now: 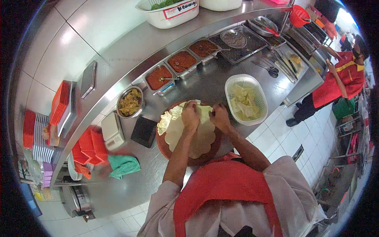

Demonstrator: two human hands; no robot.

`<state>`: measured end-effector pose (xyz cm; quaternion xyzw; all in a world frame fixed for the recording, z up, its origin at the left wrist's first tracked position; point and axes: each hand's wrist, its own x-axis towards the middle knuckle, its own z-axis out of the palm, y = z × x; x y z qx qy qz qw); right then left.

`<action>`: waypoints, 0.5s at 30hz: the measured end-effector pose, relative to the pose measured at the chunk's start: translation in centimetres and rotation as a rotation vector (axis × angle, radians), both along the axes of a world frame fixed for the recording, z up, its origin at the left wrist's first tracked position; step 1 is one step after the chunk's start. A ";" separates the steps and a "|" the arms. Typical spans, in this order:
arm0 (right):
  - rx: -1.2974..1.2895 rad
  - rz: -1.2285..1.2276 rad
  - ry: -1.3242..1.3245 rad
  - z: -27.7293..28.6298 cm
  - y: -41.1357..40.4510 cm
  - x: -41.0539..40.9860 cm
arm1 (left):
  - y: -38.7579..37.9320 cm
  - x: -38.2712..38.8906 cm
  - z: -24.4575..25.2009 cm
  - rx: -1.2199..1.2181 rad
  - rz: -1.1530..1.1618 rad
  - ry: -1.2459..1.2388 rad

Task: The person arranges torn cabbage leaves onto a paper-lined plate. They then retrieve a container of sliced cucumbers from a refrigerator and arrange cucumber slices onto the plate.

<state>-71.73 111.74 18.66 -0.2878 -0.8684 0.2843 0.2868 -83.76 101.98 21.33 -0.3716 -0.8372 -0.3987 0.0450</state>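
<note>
Both hands are over a wide reddish-brown round dish (165,149) at the counter's edge. Pale, scalloped sheets (189,145) line it, and crinkled pale leaves (164,123) lie along its far left rim. My left hand (191,115) is curled at the far side of the dish, with its fingertips partly hidden. My right hand (219,115) is curled a little to the right, at the far right rim. A pale green leaf (205,112) spans between them, gripped at both sides. Right of the dish, a white plastic basket (263,111) holds more pale leaves (244,102).
Behind the dish stand several steel pans of red sauce (182,60) with spoons. A metal bowl of food (130,102), a white scale (113,130), a black tablet-like object (144,131) and a green cloth (124,166) sit leftward. Scissors (271,70) and knives (286,62) lie right. Another person (340,77) stands beyond.
</note>
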 end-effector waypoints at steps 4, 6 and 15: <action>0.069 0.009 0.022 0.3 -0.3 -0.1 | 0.3 -0.5 -0.5 0.000 -0.030 -0.044; -0.076 -0.012 -0.031 0.9 -0.5 0.0 | 0.4 -0.6 -0.5 0.008 -0.042 -0.040; -0.149 0.011 -0.052 1.1 1.4 -0.6 | -0.7 0.7 -0.2 0.068 -0.067 -0.082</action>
